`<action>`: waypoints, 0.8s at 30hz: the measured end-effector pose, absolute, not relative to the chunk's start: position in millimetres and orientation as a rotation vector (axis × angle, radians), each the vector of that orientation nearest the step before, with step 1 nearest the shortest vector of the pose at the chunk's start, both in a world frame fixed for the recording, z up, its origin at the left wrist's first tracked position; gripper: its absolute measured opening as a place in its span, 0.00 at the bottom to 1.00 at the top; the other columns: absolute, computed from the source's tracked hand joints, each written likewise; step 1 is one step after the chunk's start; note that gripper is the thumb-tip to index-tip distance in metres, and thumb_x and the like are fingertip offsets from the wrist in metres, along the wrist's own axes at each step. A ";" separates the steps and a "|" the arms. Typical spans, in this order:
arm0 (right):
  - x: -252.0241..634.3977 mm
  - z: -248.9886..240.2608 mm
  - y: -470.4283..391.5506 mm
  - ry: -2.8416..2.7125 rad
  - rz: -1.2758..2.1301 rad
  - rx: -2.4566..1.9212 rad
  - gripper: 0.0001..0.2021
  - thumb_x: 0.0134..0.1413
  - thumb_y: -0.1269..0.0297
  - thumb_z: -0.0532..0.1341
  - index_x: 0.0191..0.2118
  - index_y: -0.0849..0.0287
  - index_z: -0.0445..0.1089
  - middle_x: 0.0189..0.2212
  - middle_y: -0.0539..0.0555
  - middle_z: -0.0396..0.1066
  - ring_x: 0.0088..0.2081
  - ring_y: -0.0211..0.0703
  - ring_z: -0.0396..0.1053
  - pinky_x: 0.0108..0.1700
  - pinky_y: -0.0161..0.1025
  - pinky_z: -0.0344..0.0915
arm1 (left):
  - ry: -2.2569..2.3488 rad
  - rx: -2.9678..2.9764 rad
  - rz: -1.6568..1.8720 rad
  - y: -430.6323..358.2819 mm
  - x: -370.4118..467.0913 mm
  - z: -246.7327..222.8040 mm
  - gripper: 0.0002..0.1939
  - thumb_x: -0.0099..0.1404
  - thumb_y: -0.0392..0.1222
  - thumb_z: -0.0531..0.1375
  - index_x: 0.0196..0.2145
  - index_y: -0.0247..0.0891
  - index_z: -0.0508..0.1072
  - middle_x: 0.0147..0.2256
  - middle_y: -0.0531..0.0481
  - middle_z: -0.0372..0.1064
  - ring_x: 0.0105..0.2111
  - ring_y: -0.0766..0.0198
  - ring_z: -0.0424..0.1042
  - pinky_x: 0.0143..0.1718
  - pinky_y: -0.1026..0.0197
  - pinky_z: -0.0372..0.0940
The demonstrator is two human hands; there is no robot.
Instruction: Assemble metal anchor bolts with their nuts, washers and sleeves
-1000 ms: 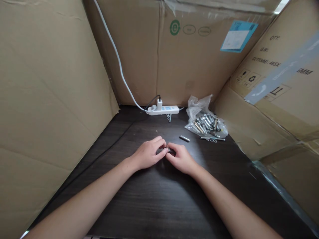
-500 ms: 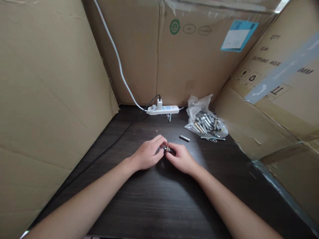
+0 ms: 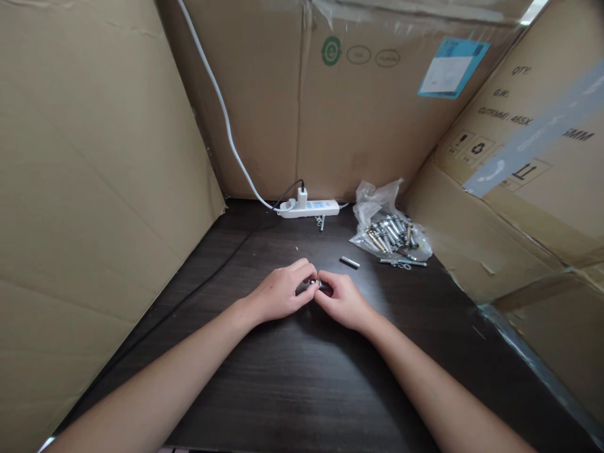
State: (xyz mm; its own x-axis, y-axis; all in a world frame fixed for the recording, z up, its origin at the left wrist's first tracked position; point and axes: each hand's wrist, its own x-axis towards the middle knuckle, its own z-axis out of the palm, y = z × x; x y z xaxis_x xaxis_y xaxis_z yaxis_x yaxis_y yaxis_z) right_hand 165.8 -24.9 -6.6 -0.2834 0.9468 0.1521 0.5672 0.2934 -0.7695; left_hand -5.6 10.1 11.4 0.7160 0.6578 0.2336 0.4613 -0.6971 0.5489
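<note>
Between my two hands, just above the dark table, is a small metal bolt (image 3: 319,284), seemingly an expansion bolt; most of it is covered by fingers. My right hand (image 3: 343,298) is closed around its right part. From the other side, the thumb and fingertips of my left hand (image 3: 282,292) pinch its left end. The fingertips of both hands nearly meet there, so the exact grip is partly hidden. Beyond my right hand, a loose shiny metal sleeve (image 3: 349,262) lies on the table.
A clear plastic bag (image 3: 375,196) holding several metal bolts (image 3: 391,231) stands at the back right, with loose bolts and washers (image 3: 403,265) before it. A white power strip (image 3: 321,208) lies along the back. Cardboard boxes (image 3: 255,94) wall in the dark table (image 3: 283,390).
My left thumb and fingertips have moved slightly right, closing in on the bolt's end and covering more of it. My right hand has stayed nearly in place.
</note>
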 end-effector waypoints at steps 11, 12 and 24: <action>166.7 -6.0 -26.3 -1.961 0.829 -1.333 0.06 0.50 0.70 0.55 0.33 0.61 0.69 0.27 0.48 0.70 0.26 0.36 0.62 0.30 0.32 0.57 | 0.800 2.528 0.537 8.9 -5.7 14.8 0.04 0.64 0.38 0.52 0.38 0.40 0.63 0.36 0.52 0.63 0.33 0.66 0.65 0.34 0.64 0.60; 166.7 -6.2 -26.3 -1.964 0.828 -1.324 0.07 0.50 0.70 0.54 0.33 0.61 0.69 0.26 0.48 0.69 0.26 0.36 0.62 0.30 0.32 0.56 | 0.797 2.530 0.533 8.5 -5.7 15.3 0.05 0.64 0.37 0.51 0.39 0.40 0.63 0.36 0.52 0.63 0.33 0.66 0.66 0.34 0.64 0.60; 167.0 -9.4 -26.0 -1.862 0.817 -1.289 0.04 0.47 0.69 0.56 0.32 0.59 0.62 0.22 0.45 0.62 0.25 0.35 0.58 0.28 0.31 0.54 | 0.890 2.523 0.523 7.4 -5.4 16.9 0.04 0.61 0.39 0.53 0.35 0.39 0.63 0.33 0.53 0.63 0.29 0.66 0.64 0.30 0.63 0.58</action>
